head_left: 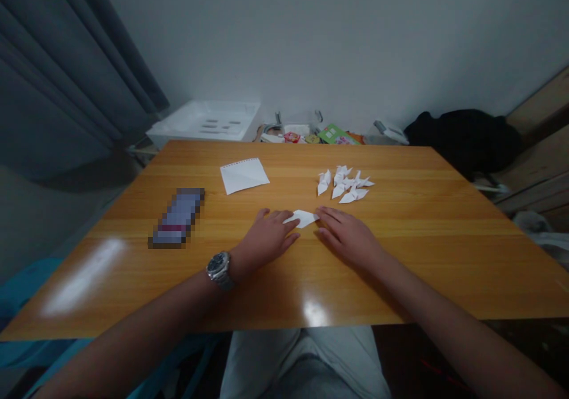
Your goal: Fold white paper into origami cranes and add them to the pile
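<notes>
A small folded piece of white paper (303, 217) lies on the wooden table (413, 245) between my two hands. My left hand (267, 239), with a wristwatch on the wrist, lies flat with its fingers stretched out and its fingertips on the paper's left edge. Palm down on the other side, my right hand (349, 236) has its fingers extended and touching the paper's right edge. Neither hand grips the paper; both press on it against the table.
Several folded white paper figures (344, 184) lie in a cluster behind my right hand. A white notepad (244, 175) and a blurred flat object (178, 217) lie to the left. Behind the table are a white tray (207, 120), clutter and a black bag (462, 135).
</notes>
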Demonstrator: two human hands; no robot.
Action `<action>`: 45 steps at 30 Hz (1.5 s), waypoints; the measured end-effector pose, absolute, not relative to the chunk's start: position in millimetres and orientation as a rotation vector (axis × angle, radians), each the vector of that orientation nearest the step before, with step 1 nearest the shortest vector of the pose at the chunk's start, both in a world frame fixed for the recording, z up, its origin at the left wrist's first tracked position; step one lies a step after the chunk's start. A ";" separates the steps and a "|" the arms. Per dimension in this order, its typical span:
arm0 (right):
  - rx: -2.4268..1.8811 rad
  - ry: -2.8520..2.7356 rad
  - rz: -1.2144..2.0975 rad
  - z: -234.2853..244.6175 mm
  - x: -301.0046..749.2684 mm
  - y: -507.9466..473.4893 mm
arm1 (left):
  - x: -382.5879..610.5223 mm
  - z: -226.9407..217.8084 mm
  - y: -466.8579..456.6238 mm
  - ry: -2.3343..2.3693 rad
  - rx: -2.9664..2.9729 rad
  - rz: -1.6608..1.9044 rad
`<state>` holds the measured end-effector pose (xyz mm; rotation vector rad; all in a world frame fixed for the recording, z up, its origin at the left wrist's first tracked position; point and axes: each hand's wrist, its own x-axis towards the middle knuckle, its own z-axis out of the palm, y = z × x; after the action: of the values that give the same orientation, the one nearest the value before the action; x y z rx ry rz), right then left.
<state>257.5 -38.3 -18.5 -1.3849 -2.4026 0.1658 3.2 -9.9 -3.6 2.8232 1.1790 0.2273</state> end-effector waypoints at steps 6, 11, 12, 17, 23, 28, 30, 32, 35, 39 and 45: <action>-1.165 -2.360 0.241 -19.8 239.6 -13.9 | 6.9 0.9 5.1 1.146 2.777 0.282; -1.084 -2.399 0.245 -27.9 232.9 -3.9 | 3.5 -10.9 5.8 1.110 2.722 0.450; -1.065 -2.388 0.257 -29.6 232.5 -3.4 | 3.0 -13.7 5.1 1.105 2.711 0.485; -1.023 -2.317 0.317 -34.2 231.3 -4.0 | 4.5 -23.0 3.6 1.075 2.695 0.577; -1.034 -2.279 0.355 -33.5 231.4 -4.9 | 6.8 -24.7 7.0 1.093 2.619 0.593; -1.037 -2.297 0.359 -35.5 232.8 -4.9 | 6.3 -21.0 7.8 1.105 2.578 0.587; -1.040 -2.300 0.356 -36.1 233.1 -5.3 | 6.5 -20.0 7.3 1.108 2.576 0.585; -1.047 -2.302 0.357 -36.3 233.0 -5.9 | 6.8 -19.9 7.0 1.119 2.568 0.586; -1.066 -2.289 0.368 -36.1 232.0 -6.9 | 7.0 -20.8 6.4 1.132 2.560 0.595; -1.100 -2.191 0.442 -36.0 229.9 -8.2 | 7.1 -22.0 5.3 1.163 2.542 0.619; -1.150 -2.150 0.523 -31.2 228.2 -8.8 | 8.6 -23.3 5.1 1.161 2.467 0.657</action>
<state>228.2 -8.8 -31.2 -1.1498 -2.1495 0.5232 8.6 5.1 -23.3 2.4672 1.1610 0.6574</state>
